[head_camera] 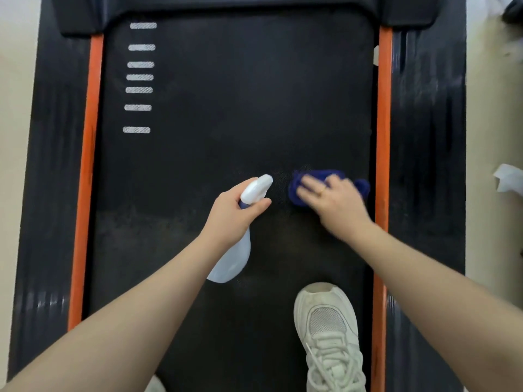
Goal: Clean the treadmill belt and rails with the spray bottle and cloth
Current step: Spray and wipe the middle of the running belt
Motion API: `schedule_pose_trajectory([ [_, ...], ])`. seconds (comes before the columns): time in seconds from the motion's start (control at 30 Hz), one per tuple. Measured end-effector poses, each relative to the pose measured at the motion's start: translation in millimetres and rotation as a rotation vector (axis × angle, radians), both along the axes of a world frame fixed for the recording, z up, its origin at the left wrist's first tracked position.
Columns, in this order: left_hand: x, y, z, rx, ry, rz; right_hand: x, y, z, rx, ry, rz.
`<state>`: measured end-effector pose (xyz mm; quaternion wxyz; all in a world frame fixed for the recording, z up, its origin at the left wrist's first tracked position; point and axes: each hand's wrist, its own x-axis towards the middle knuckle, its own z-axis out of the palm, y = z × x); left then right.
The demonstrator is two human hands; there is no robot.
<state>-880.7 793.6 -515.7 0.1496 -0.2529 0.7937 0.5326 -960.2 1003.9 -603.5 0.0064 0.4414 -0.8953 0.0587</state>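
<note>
Two hands are held low over the treadmill belt [232, 114], just beyond a white sneaker [329, 335]. The spray bottle [243, 222] is gripped by the left hand [230, 213], nozzle aimed forward. Just right of it, the blue cloth [308, 179] is pressed flat under the spread right hand [329, 199], near the right orange rail [383, 137]. The belt's long axis runs straight ahead, mostly unwiped by the look of it.

Arms were bare, no sleeves at all. Right hand [336, 203] had a thin gold ring [323, 190], plus chunky off-white mesh sneakers [328, 338] with matching laces.
</note>
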Motion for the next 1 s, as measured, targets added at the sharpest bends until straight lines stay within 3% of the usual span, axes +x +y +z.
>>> schedule_pose_trajectory([
  [0.1,-1.6,2.6,-1.9,-0.002,-0.024,-0.036,-26.6,-3.5,5.7,0.031,0.025,-0.237],
  [0.33,-8.5,3.1,7.4,0.07,-0.05,-0.062,36.5,40.9,4.8,0.06,0.035,-0.022],
  [0.53,-15.7,13.0,1.1,0.035,-0.093,-0.16,-24.7,22.0,9.1,0.057,0.103,-0.412],
  [0.77,-23.9,8.5,-3.2,-0.011,-0.137,-0.355,70.1,41.2,-1.2,0.014,-0.005,-0.291],
  [1.0,-20.9,14.5,2.7,-0.173,-0.117,-0.395,18.3,23.0,5.5,-0.048,-0.037,-0.283],
])
